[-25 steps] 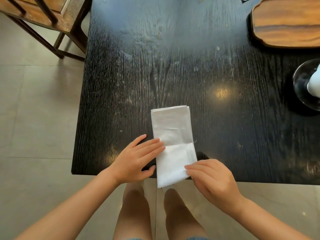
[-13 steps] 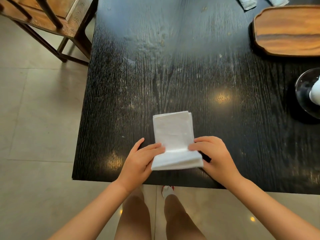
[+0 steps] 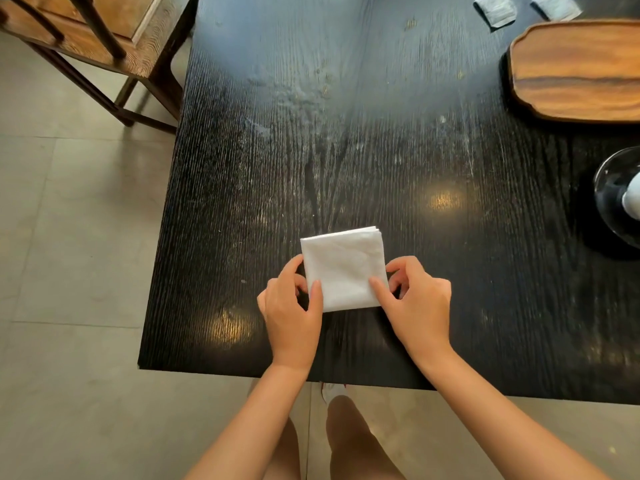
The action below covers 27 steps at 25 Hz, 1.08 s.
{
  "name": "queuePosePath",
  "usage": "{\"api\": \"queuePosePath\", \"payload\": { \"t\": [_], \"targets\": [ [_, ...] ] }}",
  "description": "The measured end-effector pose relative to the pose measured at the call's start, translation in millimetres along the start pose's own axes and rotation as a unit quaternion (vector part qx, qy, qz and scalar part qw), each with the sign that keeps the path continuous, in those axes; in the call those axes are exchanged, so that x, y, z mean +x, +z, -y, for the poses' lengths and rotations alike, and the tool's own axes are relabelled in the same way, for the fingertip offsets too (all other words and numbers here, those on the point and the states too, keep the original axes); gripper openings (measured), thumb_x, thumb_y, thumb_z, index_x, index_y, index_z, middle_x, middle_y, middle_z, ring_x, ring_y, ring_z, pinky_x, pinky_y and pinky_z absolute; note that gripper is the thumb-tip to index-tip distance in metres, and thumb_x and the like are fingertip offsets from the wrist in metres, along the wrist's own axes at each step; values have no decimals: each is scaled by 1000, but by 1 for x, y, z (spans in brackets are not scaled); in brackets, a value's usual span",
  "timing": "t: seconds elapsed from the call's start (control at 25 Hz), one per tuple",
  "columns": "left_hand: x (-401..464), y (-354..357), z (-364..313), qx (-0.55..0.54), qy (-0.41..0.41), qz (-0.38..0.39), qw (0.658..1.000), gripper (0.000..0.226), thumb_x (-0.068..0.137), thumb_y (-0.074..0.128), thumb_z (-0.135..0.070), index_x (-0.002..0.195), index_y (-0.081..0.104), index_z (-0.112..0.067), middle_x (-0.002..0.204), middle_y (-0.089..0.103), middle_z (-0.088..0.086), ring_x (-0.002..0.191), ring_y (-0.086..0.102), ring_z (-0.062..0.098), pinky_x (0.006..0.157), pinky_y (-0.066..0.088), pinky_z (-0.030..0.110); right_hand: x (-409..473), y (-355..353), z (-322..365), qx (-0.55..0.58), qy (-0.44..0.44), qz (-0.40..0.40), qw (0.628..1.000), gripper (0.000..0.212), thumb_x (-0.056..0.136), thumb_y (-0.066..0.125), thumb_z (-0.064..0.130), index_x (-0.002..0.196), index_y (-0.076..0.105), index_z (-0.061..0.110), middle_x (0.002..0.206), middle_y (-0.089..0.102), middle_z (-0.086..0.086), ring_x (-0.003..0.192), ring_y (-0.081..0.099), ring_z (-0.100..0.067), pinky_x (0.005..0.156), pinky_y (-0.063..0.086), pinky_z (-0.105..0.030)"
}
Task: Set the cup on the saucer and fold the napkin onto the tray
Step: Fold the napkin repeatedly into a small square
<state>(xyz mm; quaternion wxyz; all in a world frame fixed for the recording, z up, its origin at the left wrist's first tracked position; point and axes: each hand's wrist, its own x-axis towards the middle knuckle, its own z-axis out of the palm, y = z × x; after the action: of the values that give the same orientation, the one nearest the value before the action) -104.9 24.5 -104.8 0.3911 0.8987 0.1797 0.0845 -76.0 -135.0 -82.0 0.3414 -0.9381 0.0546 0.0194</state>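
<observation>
The white napkin (image 3: 343, 270) lies folded to a near square on the black desk (image 3: 346, 150), close to its near edge. The left hand (image 3: 292, 306) pinches its left side and the right hand (image 3: 417, 301) its right (thumbs on top). A wooden tray (image 3: 575, 69) sits far right, a chair (image 3: 104, 39) far left.

Bare forearms, sleeveless; white shoe (image 3: 333, 391).
</observation>
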Motion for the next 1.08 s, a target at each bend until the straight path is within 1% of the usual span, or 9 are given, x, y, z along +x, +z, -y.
{"api": "queuePosePath", "payload": {
  "t": [0.12,0.2,0.24,0.32,0.44,0.64,0.88,0.96,1.08],
  "targets": [
    [7,1,-1,119,72,14,990,57,83,45,-19,138,31,-14,132,42,9,127,34,19,105,27,45,6,1,5,-79,-63,-8,995,54,74,68,20,124,48,16,114,57,-4,108,50,-21,94,35,-40],
    [13,2,0,195,164,74,964,65,83,36,-7,145,18,-14,151,21,6,142,13,21,113,11,48,13,7,5,-168,-180,28,969,67,78,52,11,141,30,16,146,36,-11,137,25,-25,107,24,-47],
    [16,4,2,210,202,104,951,65,84,33,-6,146,15,-15,154,18,5,143,9,20,114,7,48,16,11,4,-202,-225,53,952,69,79,44,10,145,24,17,152,25,-11,142,14,-26,111,17,-51],
    [21,5,6,214,224,155,938,57,93,29,-21,147,12,-18,155,18,3,143,8,16,114,7,47,23,19,0,-235,-267,96,929,61,87,37,18,146,20,16,155,17,-10,144,5,-24,113,9,-53],
    [23,5,10,258,219,186,922,57,96,19,-45,148,11,-22,156,11,2,143,4,14,114,6,49,28,25,-6,-267,-261,129,919,58,94,29,39,147,21,15,156,15,-9,144,3,-21,113,8,-52],
    [25,7,10,301,227,188,907,60,94,20,-45,148,11,-21,156,9,3,143,4,16,113,6,50,26,33,-7,-283,-250,127,917,60,94,24,41,147,18,13,155,9,-9,143,1,-22,113,8,-52],
    [27,6,11,302,226,223,899,60,96,4,-44,149,8,-16,157,4,5,144,0,16,113,4,48,25,33,-7,-286,-244,128,918,60,95,22,38,147,14,10,155,7,-10,144,0,-22,114,9,-48],
    [25,4,12,272,229,207,911,56,97,12,-39,148,9,-13,157,8,5,144,2,16,113,6,45,24,32,-5,-284,-241,125,919,60,94,24,38,147,13,11,156,9,-10,144,2,-21,113,9,-48],
    [13,-2,-1,143,91,128,977,58,92,31,-30,144,21,-6,151,28,10,138,20,19,111,16,33,25,32,-4,-286,-236,125,920,61,93,26,38,146,17,10,155,13,-11,143,3,-22,112,9,-49]
  ]
}}
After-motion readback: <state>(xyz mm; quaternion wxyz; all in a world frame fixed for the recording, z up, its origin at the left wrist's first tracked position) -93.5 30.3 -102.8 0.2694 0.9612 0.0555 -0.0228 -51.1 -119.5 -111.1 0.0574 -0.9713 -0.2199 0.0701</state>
